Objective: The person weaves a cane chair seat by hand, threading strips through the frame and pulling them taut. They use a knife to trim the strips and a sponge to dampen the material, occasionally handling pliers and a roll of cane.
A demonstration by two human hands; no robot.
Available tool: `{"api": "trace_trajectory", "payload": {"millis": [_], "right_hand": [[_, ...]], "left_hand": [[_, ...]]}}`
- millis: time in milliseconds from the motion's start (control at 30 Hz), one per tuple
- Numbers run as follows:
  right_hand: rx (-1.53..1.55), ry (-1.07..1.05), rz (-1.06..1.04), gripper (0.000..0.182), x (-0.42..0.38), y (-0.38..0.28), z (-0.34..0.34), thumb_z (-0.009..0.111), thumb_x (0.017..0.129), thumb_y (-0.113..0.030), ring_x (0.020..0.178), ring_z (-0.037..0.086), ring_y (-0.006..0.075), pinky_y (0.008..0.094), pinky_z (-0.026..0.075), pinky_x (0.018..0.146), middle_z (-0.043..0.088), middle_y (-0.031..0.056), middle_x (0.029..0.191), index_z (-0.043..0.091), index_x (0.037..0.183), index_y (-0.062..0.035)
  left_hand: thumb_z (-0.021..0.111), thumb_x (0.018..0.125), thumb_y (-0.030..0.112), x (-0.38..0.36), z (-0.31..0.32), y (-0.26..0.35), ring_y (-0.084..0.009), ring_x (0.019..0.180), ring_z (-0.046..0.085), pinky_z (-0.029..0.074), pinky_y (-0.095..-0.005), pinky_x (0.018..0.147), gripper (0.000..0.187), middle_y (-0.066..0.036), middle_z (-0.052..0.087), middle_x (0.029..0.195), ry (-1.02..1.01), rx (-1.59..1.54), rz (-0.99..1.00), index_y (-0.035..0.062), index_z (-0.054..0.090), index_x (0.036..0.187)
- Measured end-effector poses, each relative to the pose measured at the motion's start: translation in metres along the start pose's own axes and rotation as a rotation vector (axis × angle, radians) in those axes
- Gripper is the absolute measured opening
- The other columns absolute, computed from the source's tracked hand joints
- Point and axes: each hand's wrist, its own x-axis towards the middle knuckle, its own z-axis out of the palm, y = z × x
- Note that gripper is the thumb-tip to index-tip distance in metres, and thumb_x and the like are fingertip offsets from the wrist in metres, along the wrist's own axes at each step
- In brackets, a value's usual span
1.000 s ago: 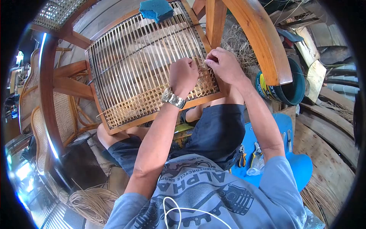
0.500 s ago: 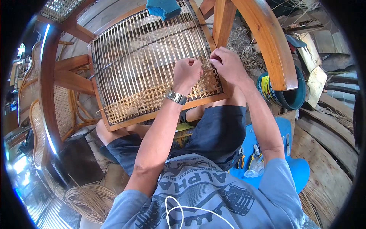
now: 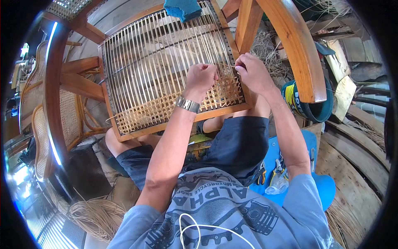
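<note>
A wooden chair seat frame (image 3: pixel 186 115) rests across my knees, strung with pale cane strands (image 3: pixel 145 62) and woven into an open grid along its near side. Over the weave, my left hand (image 3: pixel 201 80) is closed, its fingertips curled and partly hidden. Near the frame's right rail, my right hand (image 3: pixel 253 74) pinches a thin cane strand (image 3: pixel 227 65) that spans the gap between both hands. A loose tangle of fine fibre (image 3: pixel 229 88) lies on the woven part below them. A blue sponge (image 3: pixel 182 9) sits at the frame's far edge.
The chair's curved wooden arm (image 3: pixel 296 45) rises at right beside a dark bucket (image 3: pixel 321 99). Pliers (image 3: pixel 277 172) lie on a blue surface (image 3: pixel 319 182) by my right side. A cane coil (image 3: pixel 97 216) lies at lower left, near other cane chairs (image 3: pixel 68 116).
My right hand has shifted slightly right and down, and the gap between the hands has widened. The left hand moved slightly left. The view shifted a little.
</note>
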Motion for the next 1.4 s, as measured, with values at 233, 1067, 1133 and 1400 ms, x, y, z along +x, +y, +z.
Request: {"api": "trace_trajectory", "payload": {"millis": [233,1067,1133,1400], "right_hand": [[0.034,-0.018,-0.035,0.015,0.005,-0.008,-0.005,0.064,0.091,-0.014,0.095,0.064,0.0383,0.0462,0.050,0.086,0.063,0.0188,0.096,0.069,0.095,0.0001],[0.019,-0.036,0.036,0.015,0.003,-0.005,-0.004,0.065,0.093,-0.015,0.096,0.064,0.0364,0.0459,0.049,0.085,0.063,0.0156,0.096,0.068,0.095,-0.0012],[-0.051,0.019,-0.006,0.013,0.004,-0.009,0.002,0.065,0.091,-0.013,0.092,0.063,0.0350,0.0430,0.049,0.083,0.062,0.0159,0.092,0.066,0.093,0.0002],[0.035,-0.008,-0.017,0.014,0.004,-0.002,-0.001,0.066,0.091,-0.014,0.091,0.063,0.0328,0.0413,0.049,0.083,0.062,0.0146,0.091,0.068,0.094,-0.0005]], "left_hand": [[0.056,0.099,0.022,-0.006,-0.009,0.006,-0.0112,0.057,0.070,0.052,-0.0244,0.052,0.031,-0.007,0.070,0.062,0.116,0.621,0.264,0.0015,0.073,0.084],[0.056,0.095,0.019,0.003,-0.030,-0.002,-0.0089,0.050,0.060,0.046,-0.0245,0.048,0.026,-0.006,0.067,0.061,0.043,0.425,0.084,0.0038,0.071,0.080],[0.058,0.092,0.014,-0.002,-0.031,-0.005,-0.0076,0.049,0.055,0.040,-0.0235,0.047,0.022,-0.005,0.064,0.063,-0.010,-0.084,-0.007,0.0028,0.068,0.076],[0.063,0.095,0.019,0.000,-0.020,-0.016,-0.0092,0.055,0.064,0.046,-0.0247,0.049,0.017,-0.002,0.067,0.065,0.197,0.409,0.258,0.0065,0.071,0.102]]}}
